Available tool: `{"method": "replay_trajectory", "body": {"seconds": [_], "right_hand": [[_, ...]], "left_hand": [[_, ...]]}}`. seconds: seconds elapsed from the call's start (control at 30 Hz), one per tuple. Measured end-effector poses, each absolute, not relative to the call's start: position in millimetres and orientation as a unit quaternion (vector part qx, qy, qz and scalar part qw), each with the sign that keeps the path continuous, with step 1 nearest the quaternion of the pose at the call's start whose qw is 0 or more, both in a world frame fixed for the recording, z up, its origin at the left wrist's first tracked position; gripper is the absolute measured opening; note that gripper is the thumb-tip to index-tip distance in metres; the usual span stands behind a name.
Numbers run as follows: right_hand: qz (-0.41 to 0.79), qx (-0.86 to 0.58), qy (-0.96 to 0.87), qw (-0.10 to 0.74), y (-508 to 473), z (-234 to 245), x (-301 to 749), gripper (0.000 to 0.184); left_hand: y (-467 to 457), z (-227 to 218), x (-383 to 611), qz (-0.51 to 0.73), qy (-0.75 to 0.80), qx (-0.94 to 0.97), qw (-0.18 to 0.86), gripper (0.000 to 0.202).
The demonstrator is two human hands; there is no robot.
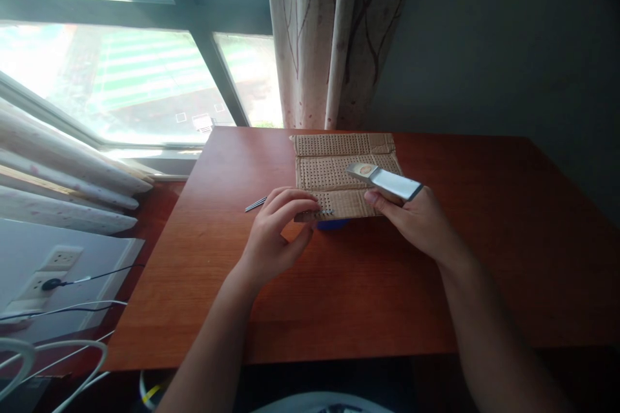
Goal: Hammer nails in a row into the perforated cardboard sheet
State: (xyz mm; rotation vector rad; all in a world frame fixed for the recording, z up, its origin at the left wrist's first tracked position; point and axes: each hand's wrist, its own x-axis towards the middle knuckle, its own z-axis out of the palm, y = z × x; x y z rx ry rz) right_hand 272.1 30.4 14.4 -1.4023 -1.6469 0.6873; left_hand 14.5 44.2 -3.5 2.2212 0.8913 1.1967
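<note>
On the table (494, 206): perforated cardboard (324, 173); left hand (277, 231) half-curled at near-left corner, hold unclear; right hand (426, 222) gripping metal tool (388, 183); likely positioning, steadiness needed next

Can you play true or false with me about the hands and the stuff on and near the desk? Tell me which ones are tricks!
1. The right hand holds a silver tool. True.

2. The left hand is at the near left corner of the cardboard. True.

3. The cardboard has no holes in it. False: it has rows of many small holes.

4. Something blue peeks out under the near edge of the cardboard. True.

5. The thin metal sticks lie to the right of the right hand. False: they lie on the desk, just left of the left hand.

6. The black plug lies on the desk. False: it is in the wall socket.
</note>
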Motion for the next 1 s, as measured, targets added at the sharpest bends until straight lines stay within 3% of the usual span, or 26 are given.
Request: {"method": "replay_trajectory", "body": {"seconds": [0.23,0.43,0.53,0.77,1.0], "right_hand": [[0.276,-0.565,-0.632,0.453,23,29,282,0.017],[0.305,-0.573,-0.579,0.494,13,50,291,0.021],[0.331,-0.548,-0.553,0.533,10,53,296,0.022],[0.327,-0.451,-0.504,0.660,10,67,297,0.022],[0.329,-0.426,-0.492,0.685,13,62,300,0.023]], "left_hand": [[54,-4,-16,0.453,0.490,0.725,0.172,0.018],[62,-8,-44,0.126,0.630,0.766,-0.013,0.018],[62,-12,-42,0.044,0.629,0.774,-0.047,0.023],[64,-17,-38,0.003,0.629,0.775,-0.052,0.031],[64,-18,-37,0.006,0.611,0.789,-0.063,0.030]]}}
